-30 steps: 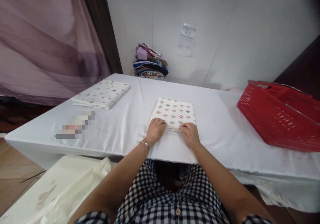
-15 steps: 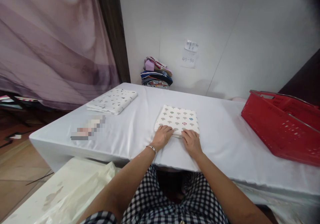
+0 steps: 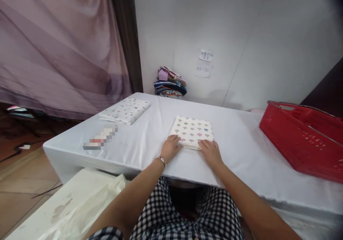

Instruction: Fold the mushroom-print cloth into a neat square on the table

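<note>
A folded white cloth with a small mushroom print (image 3: 193, 132) lies flat in the middle of the white-covered table (image 3: 241, 143). My left hand (image 3: 170, 148) rests palm down on its near left corner, a watch at the wrist. My right hand (image 3: 211, 152) lies flat at its near right corner, fingers spread over the edge. Neither hand grips the cloth.
A second folded printed cloth (image 3: 124, 110) lies at the table's far left. A red plastic basket (image 3: 302, 138) sits on the right. Folded fabrics (image 3: 170, 82) are stacked against the back wall. A pale plastic-covered surface (image 3: 69, 207) is at my lower left.
Both hands slid back toward me, from on top of the cloth to its near edge. The camera view tilted up and shifted a little.
</note>
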`<state>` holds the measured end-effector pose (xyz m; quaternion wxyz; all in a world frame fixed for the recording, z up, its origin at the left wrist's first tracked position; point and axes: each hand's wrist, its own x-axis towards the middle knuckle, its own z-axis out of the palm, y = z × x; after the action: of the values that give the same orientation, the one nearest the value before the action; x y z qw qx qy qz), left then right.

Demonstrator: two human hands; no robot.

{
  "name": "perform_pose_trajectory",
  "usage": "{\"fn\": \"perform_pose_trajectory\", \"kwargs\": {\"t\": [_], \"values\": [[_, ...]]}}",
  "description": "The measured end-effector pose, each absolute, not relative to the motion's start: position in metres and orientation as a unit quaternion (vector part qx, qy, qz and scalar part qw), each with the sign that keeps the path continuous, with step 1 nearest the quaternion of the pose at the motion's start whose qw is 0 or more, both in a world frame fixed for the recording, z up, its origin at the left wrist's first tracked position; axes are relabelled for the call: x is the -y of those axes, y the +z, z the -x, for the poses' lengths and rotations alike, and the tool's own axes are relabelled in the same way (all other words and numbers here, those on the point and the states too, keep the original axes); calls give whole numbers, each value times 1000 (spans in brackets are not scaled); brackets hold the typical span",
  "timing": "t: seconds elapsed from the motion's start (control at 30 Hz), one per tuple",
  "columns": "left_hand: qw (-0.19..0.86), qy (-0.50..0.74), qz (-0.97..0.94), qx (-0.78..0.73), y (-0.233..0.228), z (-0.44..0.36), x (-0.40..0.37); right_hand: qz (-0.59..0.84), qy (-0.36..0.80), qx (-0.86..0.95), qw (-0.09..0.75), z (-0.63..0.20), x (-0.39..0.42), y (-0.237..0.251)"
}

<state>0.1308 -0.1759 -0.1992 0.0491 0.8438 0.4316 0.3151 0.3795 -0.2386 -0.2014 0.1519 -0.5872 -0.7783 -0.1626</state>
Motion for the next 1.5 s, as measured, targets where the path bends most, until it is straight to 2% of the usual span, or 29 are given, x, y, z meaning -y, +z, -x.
{"fn": "perform_pose_trajectory", "kwargs": {"t": [0.17, 0.3, 0.47, 0.6, 0.77, 1.03, 1.2, 1.5], "values": [[86, 325, -866, -370, -194, -165, 220, 642, -159, 739, 130, -432, 227, -197], [123, 324, -860, -374, -184, -178, 232, 673, -151, 710, 141, -438, 227, -197], [161, 364, -787, -472, -178, -159, 198, 607, -130, 756, 208, -390, 244, -197], [236, 364, -699, -568, -178, -144, 165, 547, -95, 795, 244, -344, 249, -191], [333, 378, -622, -599, -179, -137, 134, 526, -76, 815, 231, -303, 244, -184], [402, 379, -553, -624, -177, -148, 91, 526, -119, 815, 212, -283, 246, -209], [408, 387, -527, -638, -174, -160, 65, 523, -125, 811, 230, -283, 243, -218], [356, 392, -513, -675, -185, -160, 53, 503, -111, 824, 236, -283, 241, -220]]}}
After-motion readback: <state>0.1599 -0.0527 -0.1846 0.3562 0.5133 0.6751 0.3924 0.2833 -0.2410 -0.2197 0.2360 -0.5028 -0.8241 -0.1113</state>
